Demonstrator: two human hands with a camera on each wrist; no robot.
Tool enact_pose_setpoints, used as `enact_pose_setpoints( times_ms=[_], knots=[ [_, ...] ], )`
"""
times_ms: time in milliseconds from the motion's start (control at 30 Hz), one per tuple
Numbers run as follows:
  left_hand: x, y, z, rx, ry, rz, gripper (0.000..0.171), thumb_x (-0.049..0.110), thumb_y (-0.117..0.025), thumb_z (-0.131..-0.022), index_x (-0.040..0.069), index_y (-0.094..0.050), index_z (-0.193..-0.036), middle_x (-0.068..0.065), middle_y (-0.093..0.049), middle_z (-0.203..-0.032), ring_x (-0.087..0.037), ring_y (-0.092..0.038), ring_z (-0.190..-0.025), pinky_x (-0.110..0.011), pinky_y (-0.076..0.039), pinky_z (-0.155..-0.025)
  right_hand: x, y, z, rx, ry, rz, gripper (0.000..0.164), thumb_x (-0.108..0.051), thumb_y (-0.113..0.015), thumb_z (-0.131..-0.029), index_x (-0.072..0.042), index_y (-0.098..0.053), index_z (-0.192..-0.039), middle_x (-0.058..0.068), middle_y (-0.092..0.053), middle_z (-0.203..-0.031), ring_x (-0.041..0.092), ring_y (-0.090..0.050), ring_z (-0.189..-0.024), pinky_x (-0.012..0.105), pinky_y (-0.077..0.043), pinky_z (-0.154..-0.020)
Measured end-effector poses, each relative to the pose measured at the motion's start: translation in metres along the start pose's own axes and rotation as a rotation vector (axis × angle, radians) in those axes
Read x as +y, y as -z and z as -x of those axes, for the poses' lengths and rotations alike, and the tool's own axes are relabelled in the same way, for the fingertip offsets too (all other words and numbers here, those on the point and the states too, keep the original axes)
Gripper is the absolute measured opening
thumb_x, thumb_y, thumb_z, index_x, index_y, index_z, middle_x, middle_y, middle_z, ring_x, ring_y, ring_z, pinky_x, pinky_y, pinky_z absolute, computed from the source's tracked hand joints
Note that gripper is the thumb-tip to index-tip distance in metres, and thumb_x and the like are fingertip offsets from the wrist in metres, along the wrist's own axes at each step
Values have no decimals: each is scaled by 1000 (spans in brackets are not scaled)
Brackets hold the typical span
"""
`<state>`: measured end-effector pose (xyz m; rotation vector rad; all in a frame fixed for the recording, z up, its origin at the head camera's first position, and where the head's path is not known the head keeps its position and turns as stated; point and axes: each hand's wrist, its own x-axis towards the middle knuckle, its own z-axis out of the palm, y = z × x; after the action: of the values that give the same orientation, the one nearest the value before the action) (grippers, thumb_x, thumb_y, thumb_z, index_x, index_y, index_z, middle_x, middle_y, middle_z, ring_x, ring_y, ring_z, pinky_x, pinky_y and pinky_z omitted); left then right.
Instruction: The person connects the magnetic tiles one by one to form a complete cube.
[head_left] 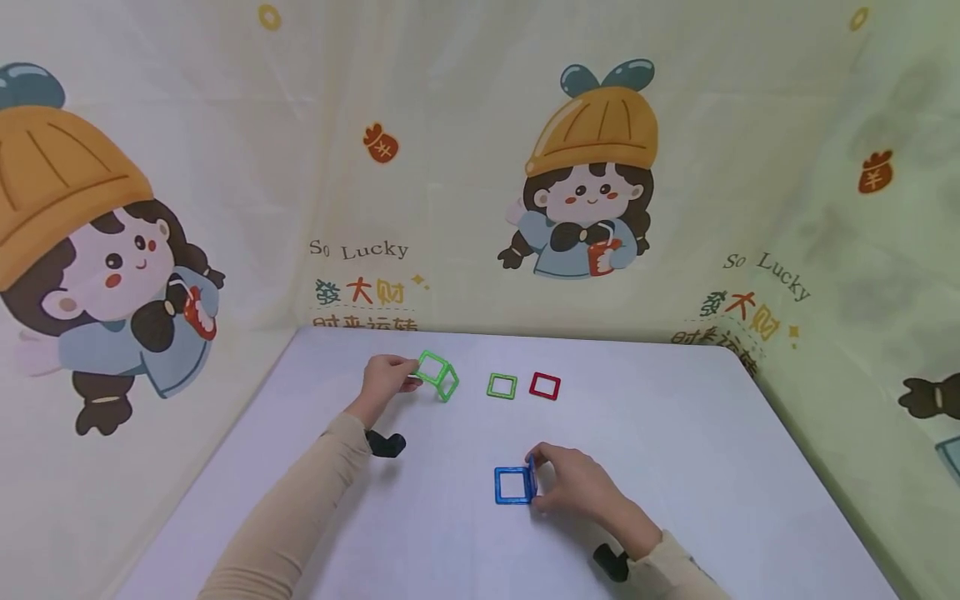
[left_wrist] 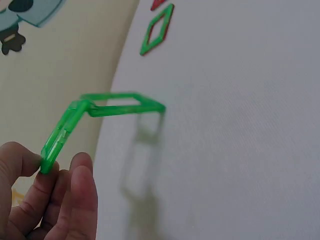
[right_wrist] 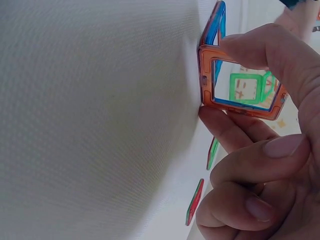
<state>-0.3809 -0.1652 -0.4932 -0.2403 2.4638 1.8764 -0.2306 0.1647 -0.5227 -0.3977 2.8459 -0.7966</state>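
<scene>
My left hand (head_left: 385,383) pinches the edge of one of two joined green magnetic tiles (head_left: 443,374), square open frames meeting at an angle. In the left wrist view these green tiles (left_wrist: 62,132) are held above the table, over their shadow. Nearer the front, my right hand (head_left: 581,483) pinches an upright magnetic tile (head_left: 532,479) between thumb and fingers. This tile stands along the right edge of a flat blue magnetic tile (head_left: 513,502). From the right wrist, the pinched tile (right_wrist: 206,75) shows an orange face with blue behind.
A single green tile (head_left: 501,397) and a red tile (head_left: 543,396) lie flat side by side towards the back of the white table (head_left: 637,400). Printed cloth (head_left: 450,208) hangs behind the table. A black device (head_left: 386,444) sits at the left wrist, another (head_left: 611,562) at the right.
</scene>
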Motion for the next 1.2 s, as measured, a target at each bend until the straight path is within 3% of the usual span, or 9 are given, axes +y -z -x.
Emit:
enact_pose_setpoints(
  times_ms=[100,233,333,567,667,767,900,1033,1200],
  knots=[
    [-13,6,-4,26,19,-27,38,17,-64,-99,-12,-65,-124,-25,-72,-111,-9,-72,-70,-26,-61,-72,0,0,0,-3,-5,-4,56,-22,-95,-67,-19,-68,-116,-3,-73,-109,18,-61,-97,51,-53,-94],
    [-28,19,-10,58,29,-174,37,21,-65,-98,-8,-67,-120,-14,-74,-91,-10,-69,-66,-24,-57,-64,0,1,0,-7,1,-8,56,-22,-95,-67,-19,-68,-116,-3,-73,-109,18,-60,-96,50,-53,-93],
    [-34,26,-10,79,14,-343,34,23,-65,-98,-7,-71,-113,-9,-72,-78,-15,-66,-67,-25,-52,-61,-1,1,0,-8,-2,-5,56,-22,-95,-67,-18,-68,-116,-3,-72,-109,18,-60,-95,50,-53,-93],
    [-36,28,-8,98,-79,-764,28,22,-65,-96,-5,-71,-98,-19,-71,-95,-30,-66,-86,-43,-55,-75,-3,1,0,-10,-12,-13,57,-22,-95,-67,-18,-68,-117,-2,-73,-110,18,-61,-96,52,-53,-95],
    [-33,20,-5,103,-200,-915,23,18,-63,-97,-4,-67,-92,-18,-65,-89,-28,-62,-77,-43,-55,-69,-3,1,0,-9,-17,-14,57,-23,-95,-67,-18,-69,-117,-2,-73,-110,18,-61,-97,52,-53,-95],
    [-28,4,3,86,-342,-992,16,13,-62,-98,-2,-64,-94,-13,-58,-86,-24,-56,-71,-40,-52,-63,-3,0,0,-8,-20,-11,57,-22,-95,-67,-18,-69,-117,-2,-73,-110,18,-61,-97,52,-53,-95],
    [-25,-19,16,39,-488,-1119,17,10,-64,-97,-2,-68,-108,-14,-66,-93,-27,-65,-77,-43,-55,-68,-2,0,1,-13,-16,-12,57,-22,-95,-67,-19,-68,-117,-3,-73,-110,18,-61,-97,51,-53,-94],
    [-28,-31,26,8,-524,-1319,25,15,-63,-99,-1,-72,-116,-18,-71,-110,-34,-72,-93,-50,-59,-79,-3,2,0,-14,-8,-14,57,-22,-95,-67,-18,-68,-118,-3,-73,-110,18,-61,-97,51,-53,-95],
    [-34,-34,35,-61,-475,-1350,37,16,-61,-100,-3,-66,-132,-20,-63,-139,-41,-65,-117,-57,-57,-90,-3,3,-1,-11,-9,-9,57,-22,-95,-67,-18,-68,-117,-2,-73,-110,19,-62,-98,52,-53,-95]
  ],
)
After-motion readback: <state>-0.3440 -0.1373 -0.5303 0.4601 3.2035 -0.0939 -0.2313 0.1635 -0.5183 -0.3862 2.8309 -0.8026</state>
